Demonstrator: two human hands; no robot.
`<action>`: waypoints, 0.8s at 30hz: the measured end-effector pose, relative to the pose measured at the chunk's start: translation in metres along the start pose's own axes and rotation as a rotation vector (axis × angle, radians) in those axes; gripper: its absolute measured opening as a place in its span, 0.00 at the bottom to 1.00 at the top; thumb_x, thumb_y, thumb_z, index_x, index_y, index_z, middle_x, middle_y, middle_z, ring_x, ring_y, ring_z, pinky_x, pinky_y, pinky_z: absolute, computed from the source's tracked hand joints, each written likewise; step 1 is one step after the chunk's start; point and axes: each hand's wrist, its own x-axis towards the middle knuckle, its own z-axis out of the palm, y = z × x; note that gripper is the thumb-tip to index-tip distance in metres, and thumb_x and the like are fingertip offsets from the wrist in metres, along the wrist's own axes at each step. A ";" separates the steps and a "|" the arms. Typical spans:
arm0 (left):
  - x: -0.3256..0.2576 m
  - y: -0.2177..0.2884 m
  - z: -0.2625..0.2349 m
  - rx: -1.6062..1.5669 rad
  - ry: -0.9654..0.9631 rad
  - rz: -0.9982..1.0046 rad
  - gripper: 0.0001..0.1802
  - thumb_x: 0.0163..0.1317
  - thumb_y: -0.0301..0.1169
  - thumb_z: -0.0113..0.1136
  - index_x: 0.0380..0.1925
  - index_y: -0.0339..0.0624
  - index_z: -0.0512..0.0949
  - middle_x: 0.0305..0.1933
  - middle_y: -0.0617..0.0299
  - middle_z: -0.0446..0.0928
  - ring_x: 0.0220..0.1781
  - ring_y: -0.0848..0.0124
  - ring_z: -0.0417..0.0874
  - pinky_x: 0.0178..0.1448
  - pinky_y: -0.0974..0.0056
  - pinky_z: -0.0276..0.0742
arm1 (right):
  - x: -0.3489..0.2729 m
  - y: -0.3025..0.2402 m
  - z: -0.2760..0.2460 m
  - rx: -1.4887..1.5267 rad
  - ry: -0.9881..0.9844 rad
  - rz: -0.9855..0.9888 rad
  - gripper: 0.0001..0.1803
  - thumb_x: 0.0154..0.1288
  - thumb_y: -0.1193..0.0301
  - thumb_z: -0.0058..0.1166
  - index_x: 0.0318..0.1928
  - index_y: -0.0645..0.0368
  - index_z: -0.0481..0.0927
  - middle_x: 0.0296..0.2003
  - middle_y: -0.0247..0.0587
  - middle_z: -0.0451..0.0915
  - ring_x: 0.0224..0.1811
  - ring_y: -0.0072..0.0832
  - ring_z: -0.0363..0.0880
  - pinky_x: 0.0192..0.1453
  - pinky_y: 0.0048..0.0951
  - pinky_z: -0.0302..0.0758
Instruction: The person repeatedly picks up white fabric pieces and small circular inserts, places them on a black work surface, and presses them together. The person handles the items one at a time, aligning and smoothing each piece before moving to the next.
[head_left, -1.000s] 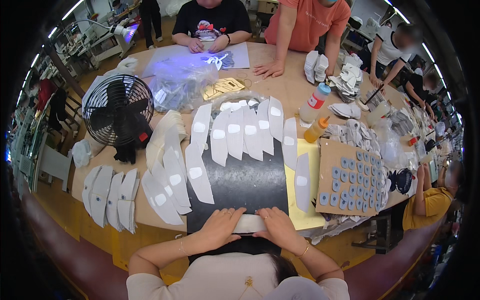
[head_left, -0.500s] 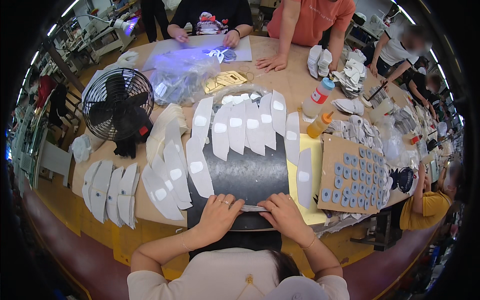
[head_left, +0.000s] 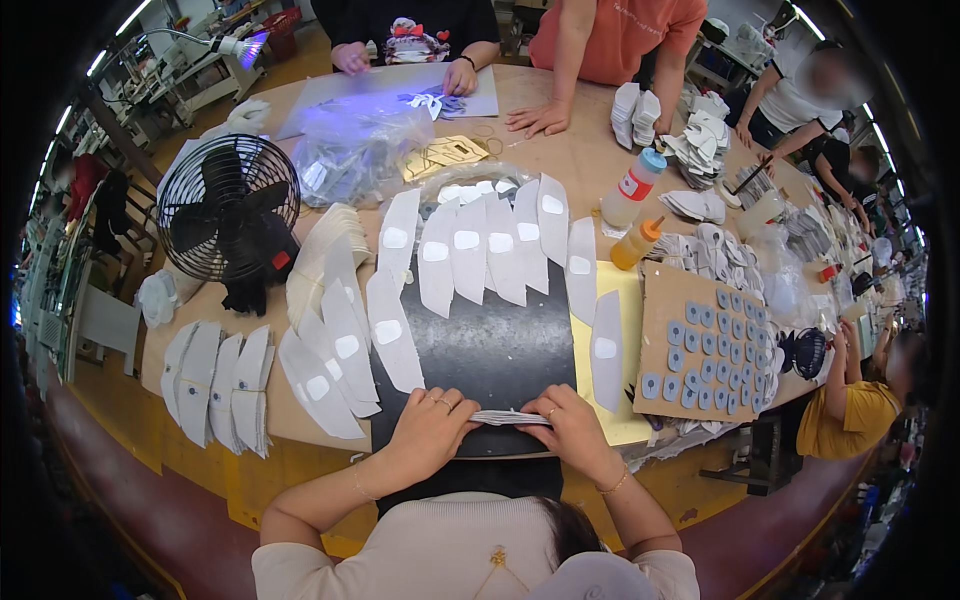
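While your left hand point(head_left: 432, 430) and right hand point(head_left: 572, 430) grip the stack point(head_left: 510, 417) by its 2 ends at the mat's point(head_left: 490, 345) near edge, you're apparently squaring it; the next move calls for even pressure.

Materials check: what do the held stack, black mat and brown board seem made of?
Stack: possibly fabric or thin foam, matte and pale, with thin layered edges; the weave is too small to tell.
Mat: perhaps rubber, smooth with a dull sheen and pale specks.
Board: likely cardboard, judging by its flat, matte brown face.
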 end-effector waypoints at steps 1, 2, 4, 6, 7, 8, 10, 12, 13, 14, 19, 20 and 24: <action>0.000 0.002 -0.002 -0.003 -0.006 -0.001 0.11 0.62 0.33 0.63 0.42 0.44 0.77 0.36 0.60 0.73 0.40 0.62 0.74 0.46 0.58 0.65 | 0.000 -0.001 -0.001 0.004 0.003 0.001 0.13 0.54 0.68 0.68 0.39 0.57 0.81 0.34 0.38 0.74 0.38 0.37 0.73 0.43 0.36 0.72; -0.001 0.002 0.000 -0.007 0.000 -0.008 0.11 0.62 0.33 0.63 0.42 0.44 0.77 0.36 0.60 0.73 0.40 0.62 0.74 0.46 0.59 0.65 | -0.001 -0.001 0.000 -0.009 0.009 -0.004 0.13 0.54 0.68 0.68 0.39 0.57 0.81 0.34 0.38 0.74 0.37 0.37 0.73 0.42 0.36 0.72; -0.001 0.001 0.006 -0.009 0.016 -0.020 0.11 0.62 0.33 0.63 0.43 0.44 0.77 0.37 0.59 0.73 0.40 0.62 0.74 0.46 0.59 0.65 | 0.000 0.001 0.002 -0.034 0.024 -0.019 0.13 0.54 0.68 0.68 0.38 0.58 0.81 0.33 0.38 0.74 0.37 0.37 0.73 0.42 0.36 0.72; 0.000 -0.001 0.005 -0.027 0.016 -0.016 0.11 0.62 0.32 0.63 0.43 0.44 0.77 0.37 0.59 0.72 0.40 0.61 0.74 0.46 0.59 0.65 | 0.000 0.001 0.001 -0.012 0.061 -0.013 0.13 0.53 0.68 0.69 0.37 0.58 0.81 0.33 0.38 0.74 0.37 0.38 0.73 0.42 0.36 0.72; -0.001 -0.002 0.005 -0.040 0.012 -0.016 0.11 0.62 0.32 0.63 0.43 0.44 0.76 0.37 0.59 0.72 0.40 0.61 0.74 0.45 0.59 0.65 | -0.002 0.001 0.002 0.001 0.075 -0.006 0.13 0.53 0.68 0.69 0.37 0.59 0.81 0.32 0.38 0.74 0.37 0.38 0.73 0.42 0.36 0.72; -0.002 -0.002 0.005 -0.044 -0.003 -0.006 0.11 0.62 0.31 0.63 0.43 0.44 0.76 0.37 0.59 0.72 0.40 0.61 0.74 0.45 0.59 0.65 | -0.004 0.002 0.003 0.003 0.065 -0.006 0.13 0.52 0.68 0.69 0.37 0.59 0.81 0.32 0.38 0.74 0.37 0.38 0.73 0.42 0.36 0.72; -0.003 -0.002 0.005 -0.050 -0.033 0.016 0.10 0.62 0.30 0.62 0.43 0.44 0.76 0.36 0.59 0.71 0.40 0.61 0.74 0.45 0.59 0.65 | -0.008 0.006 0.007 0.007 0.048 -0.007 0.13 0.52 0.69 0.69 0.37 0.59 0.81 0.31 0.38 0.74 0.36 0.38 0.73 0.42 0.36 0.72; 0.000 0.000 0.000 -0.036 0.009 0.028 0.09 0.62 0.30 0.62 0.42 0.44 0.76 0.36 0.59 0.71 0.40 0.62 0.73 0.45 0.59 0.65 | -0.009 0.008 0.008 0.020 0.100 -0.024 0.13 0.52 0.69 0.69 0.37 0.58 0.81 0.31 0.38 0.74 0.36 0.38 0.73 0.42 0.37 0.72; -0.002 0.001 -0.001 -0.032 0.025 0.030 0.09 0.62 0.29 0.61 0.41 0.45 0.76 0.36 0.59 0.71 0.40 0.62 0.73 0.45 0.59 0.65 | -0.011 0.008 0.010 0.031 0.121 -0.028 0.13 0.52 0.69 0.69 0.37 0.58 0.81 0.31 0.38 0.75 0.36 0.38 0.73 0.41 0.37 0.72; -0.003 0.001 0.002 -0.023 0.011 0.026 0.09 0.62 0.29 0.61 0.42 0.44 0.76 0.36 0.58 0.71 0.39 0.61 0.74 0.45 0.58 0.66 | -0.012 0.009 0.012 0.022 0.115 -0.028 0.13 0.53 0.69 0.69 0.37 0.59 0.81 0.31 0.38 0.75 0.35 0.38 0.74 0.41 0.36 0.72; 0.001 -0.009 0.003 -0.193 -0.138 -0.098 0.14 0.62 0.30 0.62 0.47 0.40 0.76 0.41 0.53 0.74 0.44 0.55 0.76 0.49 0.56 0.69 | -0.012 0.006 0.007 0.352 0.098 0.255 0.14 0.56 0.69 0.70 0.40 0.62 0.81 0.32 0.41 0.78 0.34 0.38 0.78 0.38 0.31 0.73; 0.003 -0.010 0.000 -0.310 -0.117 -0.151 0.15 0.62 0.31 0.62 0.48 0.40 0.76 0.42 0.52 0.74 0.45 0.54 0.75 0.50 0.56 0.70 | -0.013 0.008 0.007 0.430 0.166 0.323 0.15 0.56 0.69 0.70 0.41 0.63 0.81 0.33 0.42 0.78 0.34 0.38 0.78 0.38 0.31 0.74; 0.015 -0.013 -0.008 -0.401 -0.045 -0.249 0.17 0.62 0.32 0.63 0.49 0.39 0.76 0.46 0.48 0.74 0.50 0.50 0.75 0.55 0.56 0.71 | 0.002 0.019 0.006 0.432 0.306 0.459 0.17 0.58 0.68 0.69 0.44 0.63 0.81 0.35 0.43 0.80 0.34 0.39 0.79 0.38 0.30 0.75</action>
